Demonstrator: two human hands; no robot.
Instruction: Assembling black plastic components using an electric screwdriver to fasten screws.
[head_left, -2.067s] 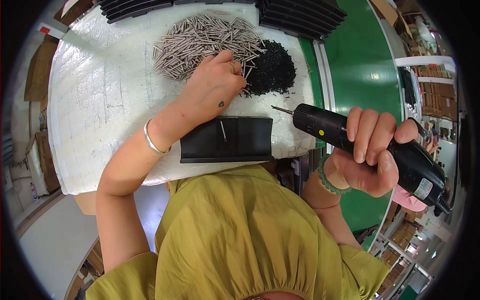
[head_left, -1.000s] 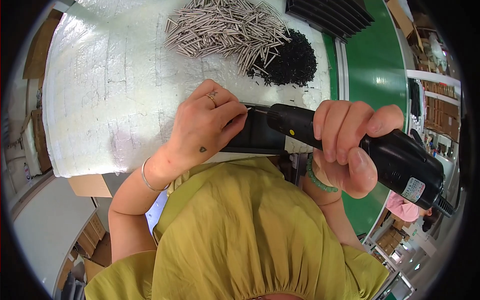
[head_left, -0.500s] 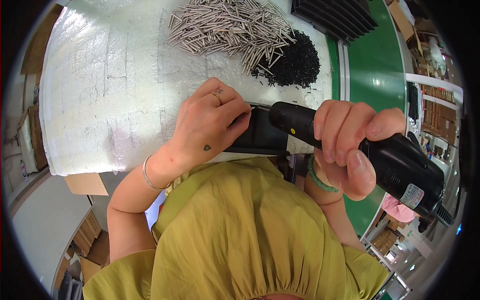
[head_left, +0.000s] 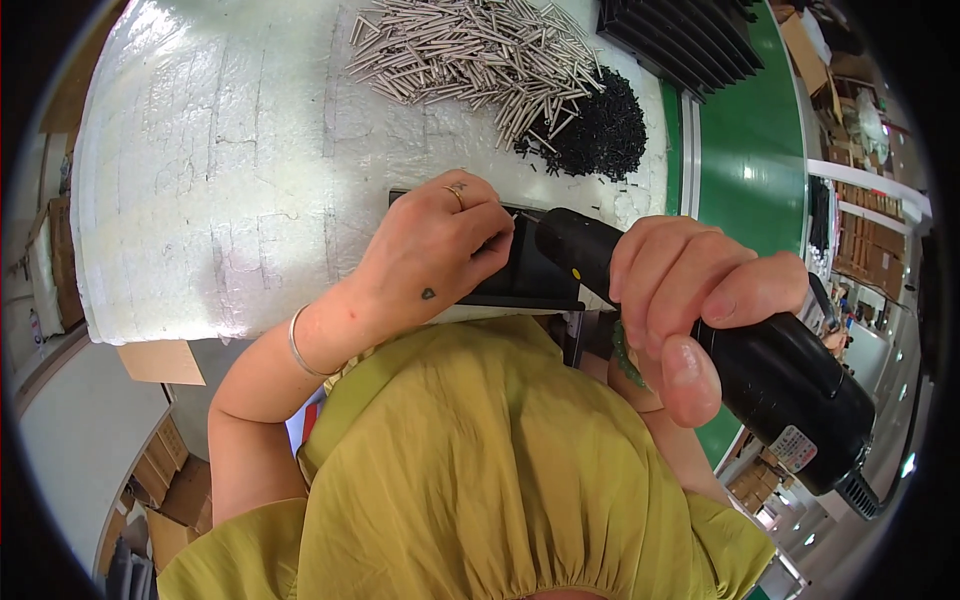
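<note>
And now the two meet! My left hand (head_left: 435, 245) has come back from the silver pins (head_left: 480, 60) to the table's (head_left: 270, 200) near edge, thumb and forefinger pinching a small metal piece (head_left: 515, 214); only its tip shows, so I can't tell which kind. My right hand (head_left: 690, 300) is wrapped firmly around the black power screwdriver (head_left: 790, 390), brought in from beyond the table's right edge, its bit (head_left: 529, 217) now right at those fingertips. In the last half-second its back end has dipped. That looks like lining up, both hands on one spot above the black panel (head_left: 540, 270) at the near edge. The black screws (head_left: 600, 130) lie toward the far right corner.
</note>
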